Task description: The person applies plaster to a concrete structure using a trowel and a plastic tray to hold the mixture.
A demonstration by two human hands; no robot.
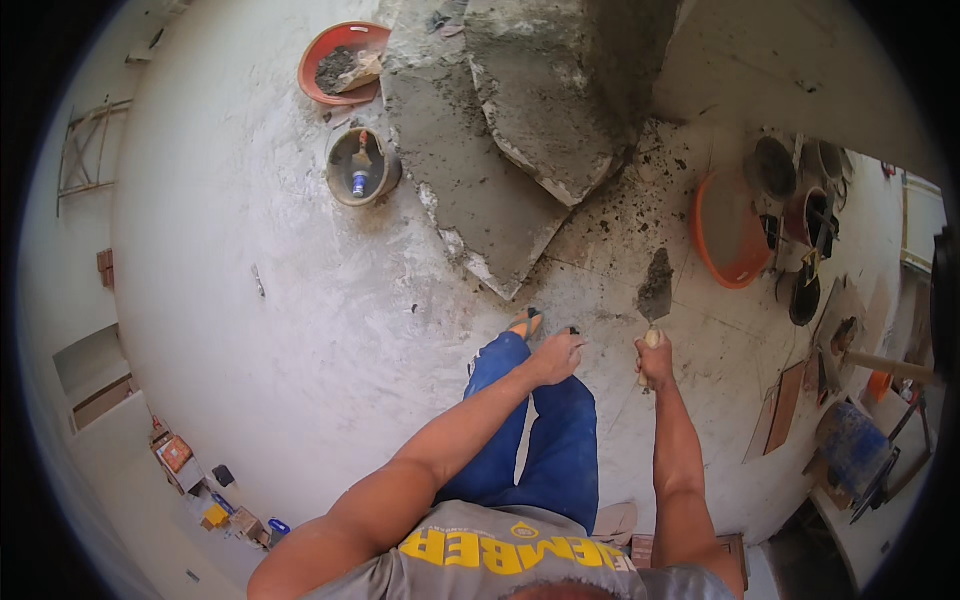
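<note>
My right hand is closed around the pale handle of a trowel. The trowel's blade points away from me over the floor and is coated in grey mortar. Above my knees, my left hand holds nothing that I can see; its fingers are loosely bent and partly apart. Beyond both hands stands a stepped block of grey, mortar-covered masonry with rough, pale edges. One sandalled foot rests close to its near corner.
Left of the block are an orange basin with mortar and a bucket holding a brush. An orange tub and several dark buckets stand at the right. Mortar crumbs litter the floor beside the block. Boards lie at the lower right.
</note>
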